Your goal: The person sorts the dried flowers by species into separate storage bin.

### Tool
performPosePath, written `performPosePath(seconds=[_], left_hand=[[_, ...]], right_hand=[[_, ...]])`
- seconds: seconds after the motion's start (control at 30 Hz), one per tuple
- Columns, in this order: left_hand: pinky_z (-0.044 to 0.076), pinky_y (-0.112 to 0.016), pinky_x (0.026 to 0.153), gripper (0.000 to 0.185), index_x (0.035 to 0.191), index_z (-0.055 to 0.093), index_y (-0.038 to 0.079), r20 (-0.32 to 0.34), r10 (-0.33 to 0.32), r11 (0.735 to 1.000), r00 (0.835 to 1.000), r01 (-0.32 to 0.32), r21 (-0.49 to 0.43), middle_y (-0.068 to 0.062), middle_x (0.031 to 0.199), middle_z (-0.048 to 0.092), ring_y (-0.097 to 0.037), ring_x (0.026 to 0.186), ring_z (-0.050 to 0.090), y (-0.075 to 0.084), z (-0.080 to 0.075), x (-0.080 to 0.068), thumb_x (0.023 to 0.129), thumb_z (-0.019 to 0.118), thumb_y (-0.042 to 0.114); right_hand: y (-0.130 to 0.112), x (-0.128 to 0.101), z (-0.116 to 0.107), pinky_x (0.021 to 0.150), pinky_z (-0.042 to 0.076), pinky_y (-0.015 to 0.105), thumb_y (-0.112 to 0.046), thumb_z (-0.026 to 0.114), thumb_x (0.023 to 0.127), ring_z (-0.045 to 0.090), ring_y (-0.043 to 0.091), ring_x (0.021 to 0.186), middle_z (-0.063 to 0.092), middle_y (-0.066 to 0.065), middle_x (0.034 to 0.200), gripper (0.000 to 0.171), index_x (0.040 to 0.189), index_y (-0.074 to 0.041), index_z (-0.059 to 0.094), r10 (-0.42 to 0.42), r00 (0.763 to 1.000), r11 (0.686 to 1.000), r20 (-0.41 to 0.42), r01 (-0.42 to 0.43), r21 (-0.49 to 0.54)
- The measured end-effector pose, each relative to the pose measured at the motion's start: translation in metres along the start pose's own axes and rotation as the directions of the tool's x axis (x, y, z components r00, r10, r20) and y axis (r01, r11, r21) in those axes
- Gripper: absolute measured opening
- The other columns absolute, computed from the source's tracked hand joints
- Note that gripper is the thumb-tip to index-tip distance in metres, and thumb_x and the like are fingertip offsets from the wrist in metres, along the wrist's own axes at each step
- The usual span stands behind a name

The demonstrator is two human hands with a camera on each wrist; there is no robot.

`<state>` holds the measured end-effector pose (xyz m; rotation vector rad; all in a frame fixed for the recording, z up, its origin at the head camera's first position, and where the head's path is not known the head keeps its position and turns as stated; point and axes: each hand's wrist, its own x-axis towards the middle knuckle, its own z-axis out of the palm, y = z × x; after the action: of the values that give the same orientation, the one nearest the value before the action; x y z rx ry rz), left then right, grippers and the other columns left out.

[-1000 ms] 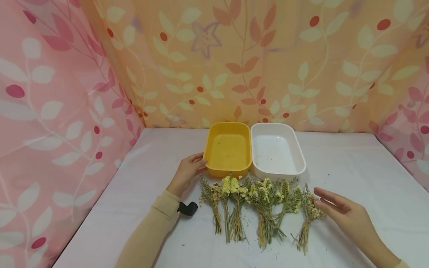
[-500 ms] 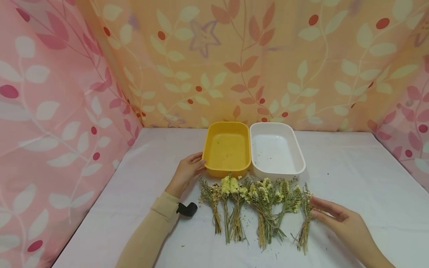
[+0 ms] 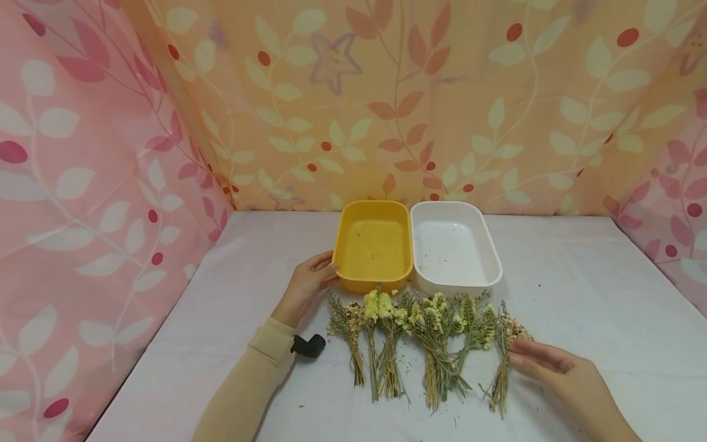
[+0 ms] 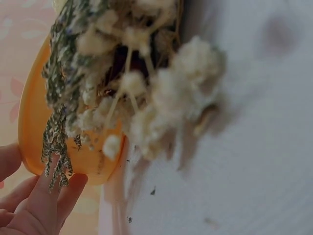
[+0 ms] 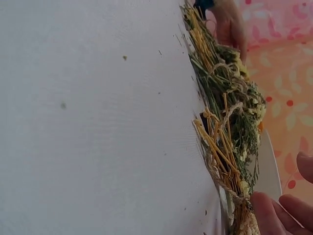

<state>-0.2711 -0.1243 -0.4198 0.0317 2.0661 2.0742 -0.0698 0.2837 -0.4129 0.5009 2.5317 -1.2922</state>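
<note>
In the head view my left hand [image 3: 305, 287] rests against the left side of a yellow tray [image 3: 338, 245], its fingers [image 4: 41, 200] touching the outer wall. My right hand [image 3: 560, 374] is beside the rightmost bunch of dried flowers [image 3: 501, 371]; its fingertips appear to touch the bunch near the flower heads. The right wrist view has thumb and fingers [image 5: 269, 210] apart. Several more dried flower bunches [image 3: 433, 356], pale yellow and tied with twine, lie in a row. The leftmost bunch [image 4: 146, 93] fills much of the left wrist view.
A white tray [image 3: 494, 252] stands against the yellow one, behind the flowers. Small plant crumbs [image 3: 407, 368] lie about the white tablecloth [image 3: 596, 294]. A black device [image 3: 309, 346] sits at the left wrist. Patterned cloth [image 3: 442, 92] hangs at the back and sides.
My right hand has moved left and nearer to me, from beside the rightmost bunch's flower heads to touching its side. My left hand stays at the yellow tray.
</note>
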Motion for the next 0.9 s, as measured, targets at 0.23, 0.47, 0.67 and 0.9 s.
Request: performPosePath(seconds=[0.23,0.47,0.67,0.9], left_hand=[[0.055,-0.04,0.102,0.05,0.148,0.045,0.002,0.009,0.006,1.0,1.0,-0.006,-0.007,-0.02,0.149,0.05,-0.037,0.13,0.056,-0.001,0.0,0.0,0.101,0.058,0.009],[0.055,-0.041,0.103,0.05,0.148,0.045,0.002,0.012,0.021,1.0,1.0,-0.021,0.004,-0.02,0.149,0.05,-0.038,0.129,0.057,0.0,0.0,-0.001,0.101,0.058,0.009],[0.056,-0.038,0.101,0.05,0.148,0.046,0.003,0.01,0.014,1.0,1.0,-0.014,0.002,-0.018,0.149,0.05,-0.036,0.129,0.057,-0.001,-0.001,-0.001,0.1,0.059,0.009],[0.056,-0.039,0.102,0.049,0.148,0.047,0.004,0.002,0.015,1.0,1.0,-0.015,-0.001,-0.018,0.148,0.052,-0.035,0.128,0.058,-0.002,-0.001,0.0,0.1,0.059,0.01]], right_hand=[[0.002,-0.004,-0.002,0.099,0.049,0.056,-0.065,0.061,0.09,0.059,0.017,0.123,0.057,0.008,0.145,0.072,0.143,-0.017,0.057,0.077,0.995,0.997,0.061,-0.075,-0.032],[0.004,-0.005,-0.002,0.102,0.049,0.059,-0.065,0.061,0.089,0.061,-0.006,0.106,0.065,0.0,0.136,0.069,0.139,-0.017,0.061,0.104,0.991,0.994,0.087,-0.106,0.017],[0.011,-0.003,0.003,0.098,0.057,0.041,-0.054,0.066,0.091,0.069,0.0,0.102,0.074,0.002,0.119,0.075,0.142,0.0,0.053,0.136,0.979,0.956,0.153,-0.17,0.239],[0.023,0.007,0.004,0.09,0.061,0.035,-0.036,0.061,0.099,0.072,0.014,0.103,0.073,0.013,0.116,0.067,0.139,0.016,0.046,0.067,0.963,0.886,0.259,-0.177,0.429]])
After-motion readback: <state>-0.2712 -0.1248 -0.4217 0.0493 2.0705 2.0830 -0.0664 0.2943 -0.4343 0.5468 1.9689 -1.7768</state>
